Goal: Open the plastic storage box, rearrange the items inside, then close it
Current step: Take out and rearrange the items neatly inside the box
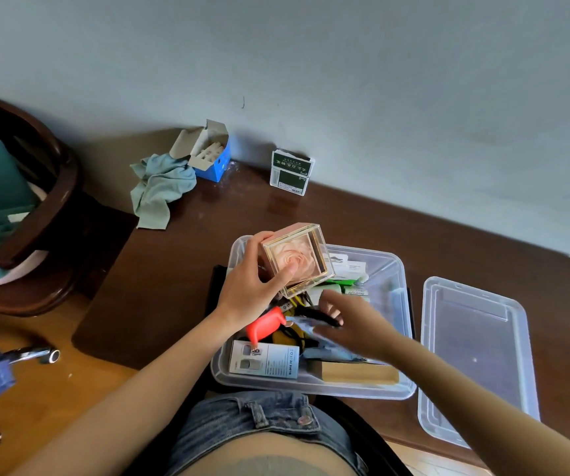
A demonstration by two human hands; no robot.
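Left hand: the left hand (252, 280) grips a clear display cube (295, 261) with a pink rose-like form inside, thumb across its front face and fingers curled behind; the cube is held above the far-left corner of the storage box (393, 269).
Right hand: the right hand (352, 324) reaches into the middle of the storage box, fingers spread and slightly bent; motion blur prevents telling whether it has hold of anything or only touches the contents.
Storage box: open, on the dark wooden table (180, 262), directly in front of the person's lap.
Lid: the clear lid (475, 355) lies flat on the table just right of the storage box, apart from it.
Contents: a red object (264, 326) left of centre in the storage box; a grey printed carton (264, 360) and a wooden block (355, 372) along its near wall; white and green packets (348, 280) toward its far side.
Beyond the storage box: a green-and-white carton (290, 173) at the wall behind it; a blue carton (208, 152) and a pale cloth (160, 187) far to its left.
Step in hand: rearranging, judged from the lid off and one item lifted out.
Next move: calls for clearing a level space among the loose items, then lowering the display cube upright so nothing rises above the rim and blocks the lid.
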